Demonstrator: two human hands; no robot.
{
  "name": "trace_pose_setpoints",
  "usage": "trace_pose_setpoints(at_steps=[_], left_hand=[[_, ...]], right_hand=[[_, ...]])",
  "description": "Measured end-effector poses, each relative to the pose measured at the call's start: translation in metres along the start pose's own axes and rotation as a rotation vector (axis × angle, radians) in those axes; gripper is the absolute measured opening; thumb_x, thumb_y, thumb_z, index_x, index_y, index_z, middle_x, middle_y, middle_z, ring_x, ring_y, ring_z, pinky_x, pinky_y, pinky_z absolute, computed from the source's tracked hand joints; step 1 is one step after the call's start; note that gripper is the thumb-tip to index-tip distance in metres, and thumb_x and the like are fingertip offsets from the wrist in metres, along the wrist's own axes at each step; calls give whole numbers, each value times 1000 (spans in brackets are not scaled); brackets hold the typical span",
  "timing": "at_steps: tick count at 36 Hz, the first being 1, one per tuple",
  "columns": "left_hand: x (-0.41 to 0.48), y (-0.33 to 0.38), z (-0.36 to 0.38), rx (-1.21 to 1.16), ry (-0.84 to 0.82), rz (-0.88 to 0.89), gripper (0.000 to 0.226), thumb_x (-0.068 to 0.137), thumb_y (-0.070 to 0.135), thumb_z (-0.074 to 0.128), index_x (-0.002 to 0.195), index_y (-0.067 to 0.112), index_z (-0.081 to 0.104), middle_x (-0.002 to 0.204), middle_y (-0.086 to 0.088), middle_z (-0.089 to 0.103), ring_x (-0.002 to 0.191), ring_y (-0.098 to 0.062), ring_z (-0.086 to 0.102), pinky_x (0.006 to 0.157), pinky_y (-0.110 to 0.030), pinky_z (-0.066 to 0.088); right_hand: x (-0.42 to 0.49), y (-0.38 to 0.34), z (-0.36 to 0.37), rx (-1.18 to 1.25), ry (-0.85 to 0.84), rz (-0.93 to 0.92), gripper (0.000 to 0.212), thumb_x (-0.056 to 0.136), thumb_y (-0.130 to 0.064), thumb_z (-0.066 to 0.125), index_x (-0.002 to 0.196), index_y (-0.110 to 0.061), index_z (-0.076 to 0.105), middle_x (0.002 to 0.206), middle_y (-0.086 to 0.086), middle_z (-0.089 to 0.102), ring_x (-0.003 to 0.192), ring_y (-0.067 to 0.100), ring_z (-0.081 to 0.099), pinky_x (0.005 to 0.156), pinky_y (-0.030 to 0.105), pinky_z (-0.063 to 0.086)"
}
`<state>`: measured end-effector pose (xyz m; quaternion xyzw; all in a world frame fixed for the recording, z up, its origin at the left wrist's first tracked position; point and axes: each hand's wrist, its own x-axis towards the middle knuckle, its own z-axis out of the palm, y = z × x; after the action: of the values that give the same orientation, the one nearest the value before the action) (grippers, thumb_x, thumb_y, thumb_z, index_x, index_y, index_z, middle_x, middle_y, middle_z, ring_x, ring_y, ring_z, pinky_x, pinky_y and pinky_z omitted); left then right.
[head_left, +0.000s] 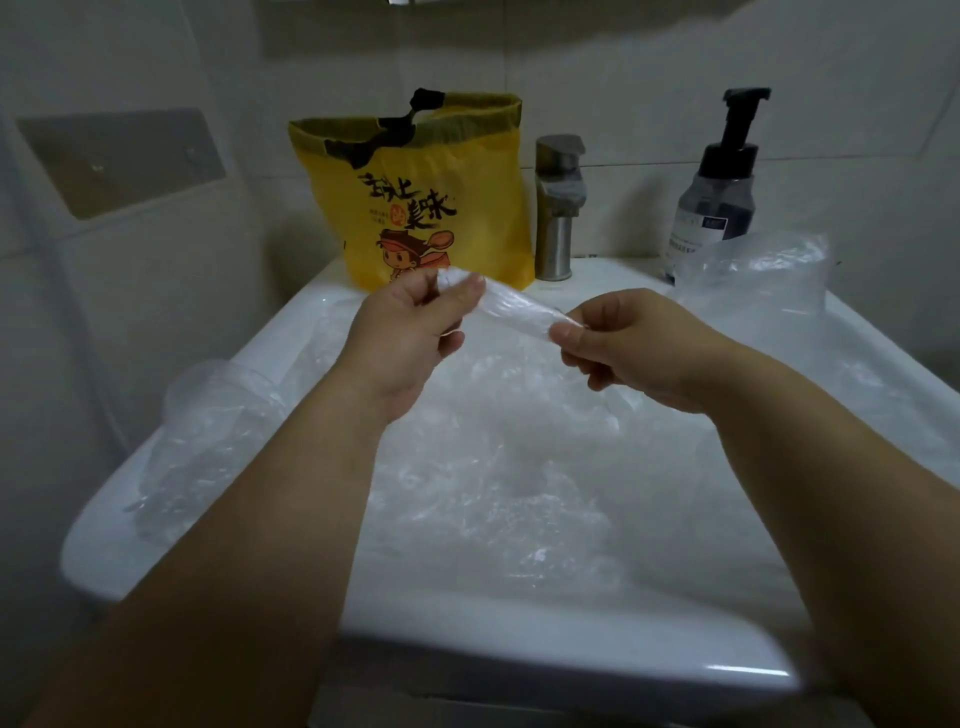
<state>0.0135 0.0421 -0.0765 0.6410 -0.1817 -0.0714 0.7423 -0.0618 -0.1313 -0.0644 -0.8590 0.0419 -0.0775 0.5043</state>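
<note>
Behind stand yellow bag (415, 208) and tap (557, 208); left hand (410, 338) and right hand (631, 348) pinch seemingly clear film (517, 307).

Clear crinkled plastic film (519, 309); glossy white ceramic sink (571, 649); brushed metal tap (557, 208).

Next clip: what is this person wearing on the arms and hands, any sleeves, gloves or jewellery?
The left hand and right hand are bare, with no gloves and no rings that show. The left forearm and right forearm are uncovered up to the picture's edge; no sleeve, watch or bracelet is in view.
</note>
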Motion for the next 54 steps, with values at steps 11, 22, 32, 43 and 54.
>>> trace_pose_setpoints(at_steps=[11,22,32,43,54], left_hand=[[-15,-11,29,282,-318,-138,47,82,65,43,92,25,66,85,6,71,91,-10,68,88,-32,55],[-3,-3,24,153,130,-22,37,97,41,52,72,21,69,66,6,69,54,-7,50,51,-22,42],[0,-3,14,194,361,130,25,89,35,67,68,22,62,67,8,57,57,-4,53,47,-12,43],[4,-8,4,248,253,140,26,90,36,65,112,24,58,105,5,60,89,-6,59,66,-13,48],[-10,-20,7,1015,-309,398,21,91,42,62,106,30,72,90,10,70,93,-13,61,93,-49,45]], right_hand=[[-2,-4,26,171,-120,-85,21,95,-15,54,89,-1,69,66,3,62,54,6,52,53,18,46],[1,-3,14,219,-159,7,19,92,-17,60,89,0,67,62,1,58,54,9,50,55,21,45],[0,-1,9,242,-184,43,16,91,-17,62,84,-4,68,59,-1,60,58,11,51,57,23,46],[-2,3,3,-12,-78,9,21,93,-25,59,80,-11,67,65,-1,60,57,8,52,55,18,48],[-2,6,7,-487,-55,-163,27,96,-34,52,77,-18,63,72,1,59,62,10,52,59,23,43]])
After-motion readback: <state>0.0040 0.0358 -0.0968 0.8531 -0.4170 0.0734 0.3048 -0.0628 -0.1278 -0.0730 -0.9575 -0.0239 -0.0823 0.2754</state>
